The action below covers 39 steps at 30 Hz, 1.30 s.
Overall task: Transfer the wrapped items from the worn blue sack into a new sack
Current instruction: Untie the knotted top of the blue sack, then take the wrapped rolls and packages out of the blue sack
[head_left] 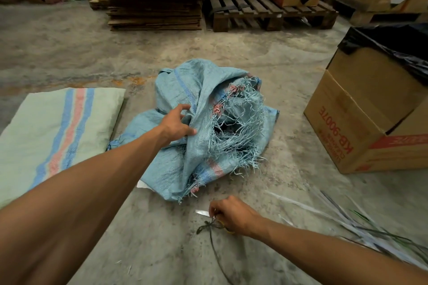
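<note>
— Which step are you on?

— Opening up, I'd say. My left hand (177, 122) pinches a fold of the worn, frayed blue woven plastic sack (203, 127) beside its torn mouth, thumb on one side of the cloth and fingers curled on the other. My right hand (228, 214) is closed around a small blade with a yellow handle (203, 213), and a dark cord (214, 247) trails from under it along the concrete floor (162, 250).

— Where are the wrapped items?

— I can't see them plainly. There's something dark inside the ragged hole just right of my left hand; I judge they sit in there.

— And the new sack?

— The pale green woven sack with blue and pink stripes (53, 132) lies flat on the floor well off to the left of my left hand, apart from the blue one.

— So the next move?

— Probably spread the torn mouth wider with the left hand, so the frayed strands don't snag, then free my right hand to reach in. The blade should go down first.
</note>
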Motion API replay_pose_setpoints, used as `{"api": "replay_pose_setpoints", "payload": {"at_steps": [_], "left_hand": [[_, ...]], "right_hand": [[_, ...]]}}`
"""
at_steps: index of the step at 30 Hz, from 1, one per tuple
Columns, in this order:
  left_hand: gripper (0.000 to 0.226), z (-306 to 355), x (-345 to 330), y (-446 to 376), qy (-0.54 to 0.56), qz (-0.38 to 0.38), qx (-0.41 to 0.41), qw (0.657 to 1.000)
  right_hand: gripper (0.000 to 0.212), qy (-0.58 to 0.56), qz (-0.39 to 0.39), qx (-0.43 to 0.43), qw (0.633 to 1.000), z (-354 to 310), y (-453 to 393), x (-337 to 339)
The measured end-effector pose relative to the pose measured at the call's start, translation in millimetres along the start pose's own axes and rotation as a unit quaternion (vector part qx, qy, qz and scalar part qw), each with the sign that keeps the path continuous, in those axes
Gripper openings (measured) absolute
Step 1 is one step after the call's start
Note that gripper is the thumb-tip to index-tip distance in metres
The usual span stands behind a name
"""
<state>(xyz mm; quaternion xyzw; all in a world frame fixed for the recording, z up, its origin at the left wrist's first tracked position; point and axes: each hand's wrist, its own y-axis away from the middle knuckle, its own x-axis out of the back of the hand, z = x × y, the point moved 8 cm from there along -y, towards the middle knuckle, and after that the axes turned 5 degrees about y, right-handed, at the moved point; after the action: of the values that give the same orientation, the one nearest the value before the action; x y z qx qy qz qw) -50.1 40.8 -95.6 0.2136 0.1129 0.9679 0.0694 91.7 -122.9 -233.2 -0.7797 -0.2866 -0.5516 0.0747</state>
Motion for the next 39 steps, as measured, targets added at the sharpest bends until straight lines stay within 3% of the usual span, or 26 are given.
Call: {"api": "replay_pose_setpoints", "payload": {"at_steps": [8,13,15,17,20,22,24,26,28,30,31,32,34,35,36,38,39], "left_hand": [[0.076,-3.8,-12.6,-5.7,-0.020,-0.015,0.002,1.000],[0.053,4.3,-15.0,-7.5,-0.019,0.007,-0.020,1.000],[0.037,8.5,-12.0,-10.1,-0.024,0.020,-0.044,0.999],[0.023,13.9,-8.8,-11.3,-0.004,0.028,-0.076,0.997],[0.022,29.5,-7.5,-4.6,0.035,0.040,-0.122,0.991],[0.030,44.2,-11.6,5.9,0.065,0.038,-0.147,0.986],[0.033,59.5,-18.8,15.9,0.098,0.006,-0.166,0.981],[0.030,73.4,-27.9,21.5,0.107,-0.053,-0.186,0.975],[0.031,81.5,-42.6,32.9,0.037,-0.142,-0.213,0.966],[0.025,82.6,-59.0,49.9,-0.097,-0.223,-0.236,0.941],[0.020,78.0,-67.5,58.1,-0.152,-0.264,-0.231,0.924],[0.017,68.6,-75.3,64.9,-0.187,-0.311,-0.216,0.907],[0.020,53.5,-85.0,75.7,-0.224,-0.351,-0.206,0.885],[0.014,52.3,-79.2,71.7,-0.236,-0.304,-0.217,0.897],[0.019,51.7,-62.5,57.8,-0.242,-0.209,-0.215,0.923],[0.058,53.3,-1.3,32.0,-0.198,0.066,-0.175,0.962],[0.068,50.6,30.5,25.9,-0.096,0.187,-0.138,0.968]], "right_hand": [[0.024,-0.004,-0.073,0.052,0.996,-10.1,26.8,-16.8],[0.044,0.031,-0.128,0.095,0.987,-17.1,17.3,20.3],[0.035,0.067,-0.056,0.113,0.990,-13.2,1.7,68.3],[0.028,0.067,0.099,0.097,0.988,-5.6,-13.7,133.3],[0.008,-0.008,0.337,0.016,0.941,14.4,-24.2,235.6],[0.006,-0.047,0.403,-0.052,0.913,32.9,-36.4,287.0],[0.031,-0.053,0.359,-0.116,0.924,51.2,-60.8,319.4],[0.072,-0.046,0.272,-0.170,0.946,68.7,-87.5,335.1],[0.107,-0.077,0.213,-0.176,0.958,79.5,-108.5,336.0],[0.127,-0.148,0.149,-0.170,0.963,87.5,-121.7,323.9],[0.127,-0.165,0.111,-0.175,0.964,91.6,-125.2,311.1],[0.112,-0.150,0.078,-0.181,0.969,94.1,-125.0,295.7],[0.039,-0.052,0.082,-0.161,0.982,93.1,-121.7,269.9],[0.012,-0.005,0.111,-0.137,0.984,88.2,-117.7,259.7],[0.006,0.033,0.144,-0.108,0.983,82.1,-111.8,251.3],[0.016,0.106,0.210,-0.036,0.971,65.7,-98.4,235.8],[0.020,0.147,0.228,0.012,0.962,55.3,-90.9,227.3]]}}
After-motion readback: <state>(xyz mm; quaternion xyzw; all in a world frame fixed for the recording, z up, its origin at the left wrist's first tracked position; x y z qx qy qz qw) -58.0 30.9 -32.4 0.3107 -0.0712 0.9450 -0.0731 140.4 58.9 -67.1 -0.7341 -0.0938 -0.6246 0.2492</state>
